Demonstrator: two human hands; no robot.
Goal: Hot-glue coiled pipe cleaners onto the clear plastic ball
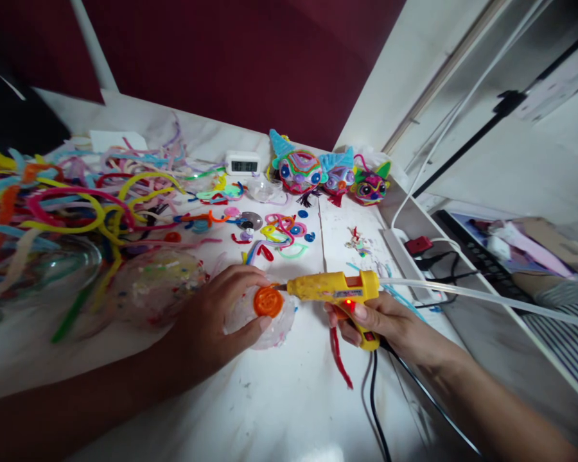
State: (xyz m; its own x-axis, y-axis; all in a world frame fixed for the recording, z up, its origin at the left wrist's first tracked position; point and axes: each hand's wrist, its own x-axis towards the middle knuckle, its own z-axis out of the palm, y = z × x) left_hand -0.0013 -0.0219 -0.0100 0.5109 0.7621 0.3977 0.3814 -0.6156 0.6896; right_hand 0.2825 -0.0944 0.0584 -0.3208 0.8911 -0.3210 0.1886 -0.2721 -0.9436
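My right hand (370, 317) grips a yellow hot glue gun (332, 287) by its handle, and a red light glows on it. The gun's nozzle meets the edge of an orange coiled disc (268, 301). That disc lies on top of a clear plastic dome (257, 335), which my left hand (221, 311) steadies with fingers and thumb curved round its left side. Below my right hand hangs or lies a red pipe cleaner (340, 362); whether the fingers hold it I cannot tell. A long clear glue stick (462, 294) sticks out of the gun's back.
Tangled pipe cleaners (77, 199) cover the left, beside another clear dome (157, 285). Three decorated animal heads (301, 172) and a white digital clock (243, 163) stand at the back. A power strip (407, 256) lies right, and the gun's black cord (374, 404) runs forward.
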